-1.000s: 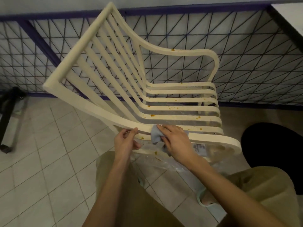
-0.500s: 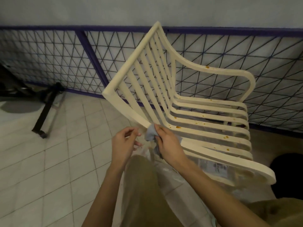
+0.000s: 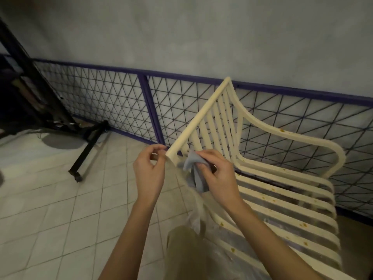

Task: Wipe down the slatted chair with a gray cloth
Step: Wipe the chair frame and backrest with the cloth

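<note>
right hand (image 3: 219, 176) grips the gray cloth (image 3: 194, 168) bunched against the slatted chair (image 3: 203, 116) near its back corner, left hand (image 3: 149, 174) curled at that corner, can't tell if it's gripping

cream chair (image 3: 282, 190), gray cloth (image 3: 194, 168), purple-framed fence (image 3: 145, 77)

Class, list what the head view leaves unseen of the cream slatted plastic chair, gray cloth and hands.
Head view:
Cream slatted plastic chair: legs hidden beneath its seat; front corner cut by the bottom edge.
Gray cloth: partly covered by the right hand.
Left hand: blurred; contact with the chair's corner unclear.
</note>
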Demonstrator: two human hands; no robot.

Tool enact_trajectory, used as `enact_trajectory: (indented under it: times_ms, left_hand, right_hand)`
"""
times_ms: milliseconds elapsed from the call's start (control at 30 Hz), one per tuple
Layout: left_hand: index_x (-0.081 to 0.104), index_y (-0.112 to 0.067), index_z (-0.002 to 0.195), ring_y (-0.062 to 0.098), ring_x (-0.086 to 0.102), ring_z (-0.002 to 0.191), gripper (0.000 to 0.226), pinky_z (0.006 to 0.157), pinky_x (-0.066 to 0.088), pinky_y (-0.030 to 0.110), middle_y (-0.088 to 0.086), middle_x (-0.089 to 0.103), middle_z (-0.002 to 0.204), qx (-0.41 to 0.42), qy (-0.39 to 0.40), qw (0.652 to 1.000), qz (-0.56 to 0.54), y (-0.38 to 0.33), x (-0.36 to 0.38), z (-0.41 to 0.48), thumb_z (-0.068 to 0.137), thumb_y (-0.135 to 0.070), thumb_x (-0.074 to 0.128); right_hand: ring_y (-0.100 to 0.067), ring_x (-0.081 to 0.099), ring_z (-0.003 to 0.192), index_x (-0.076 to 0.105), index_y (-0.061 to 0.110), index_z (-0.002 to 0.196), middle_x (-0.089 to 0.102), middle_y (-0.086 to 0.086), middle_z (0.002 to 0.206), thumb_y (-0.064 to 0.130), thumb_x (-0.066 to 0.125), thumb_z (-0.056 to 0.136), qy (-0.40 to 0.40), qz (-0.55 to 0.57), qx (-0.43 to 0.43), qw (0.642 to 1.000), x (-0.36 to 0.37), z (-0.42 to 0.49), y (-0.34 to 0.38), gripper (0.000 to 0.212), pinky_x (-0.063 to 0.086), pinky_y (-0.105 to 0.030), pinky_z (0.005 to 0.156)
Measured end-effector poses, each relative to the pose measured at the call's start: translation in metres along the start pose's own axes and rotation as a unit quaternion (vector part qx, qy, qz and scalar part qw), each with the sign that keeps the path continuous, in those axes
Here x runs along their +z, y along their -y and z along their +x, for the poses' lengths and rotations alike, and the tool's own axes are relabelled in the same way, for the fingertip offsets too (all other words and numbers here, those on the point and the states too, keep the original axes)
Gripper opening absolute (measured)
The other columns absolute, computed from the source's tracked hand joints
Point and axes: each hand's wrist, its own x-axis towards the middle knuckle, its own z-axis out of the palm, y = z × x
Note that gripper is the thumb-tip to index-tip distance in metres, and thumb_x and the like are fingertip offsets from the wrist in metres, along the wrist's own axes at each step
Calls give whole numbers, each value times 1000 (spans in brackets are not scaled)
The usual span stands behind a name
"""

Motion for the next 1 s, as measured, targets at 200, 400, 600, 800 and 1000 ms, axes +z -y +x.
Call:
enact_trajectory:
  times_ms: [200,400,600,800,1000]
  left_hand:
    - [66,-18,96,1,59,79,13,63,42,9,-5,67,89,-3,92,994,56,-2,10,25,88,-9,60]
    - [49,-16,86,23,58,84,14,63,39,13,9,65,97,-128,194,963,137,18,30,28,99,-9,47]
    - [62,-14,91,20,61,83,29,77,48,39,2,67,87,-110,187,974,71,5,23,27,102,-24,37]
    - [57,-17,120,6,60,91,26,68,43,9,-6,61,106,-62,105,991,55,-18,23,51,94,-20,53]
    - [62,-28,106,-3,57,89,21,74,45,12,-12,64,97,67,170,975,124,-31,41,70,86,-29,64]
  right_hand:
    - [-10,56,118,69,7,115,64,-4,123,-4,54,87,43,-40,-125,990,23,39,21,34,41,-25,105]
    - [-8,52,118,63,3,123,63,-9,126,11,46,88,144,-99,-108,979,34,55,13,39,25,-5,105]
    - [-15,58,97,64,8,104,65,-4,101,5,48,91,182,-137,-115,967,35,91,-8,21,46,-31,93]
    - [-12,57,89,63,11,99,64,0,94,5,49,89,181,-134,-85,971,32,122,-13,18,49,-33,85]
    - [-10,59,103,63,13,114,64,2,112,16,62,88,161,-120,-60,978,11,127,-20,27,47,-29,96]
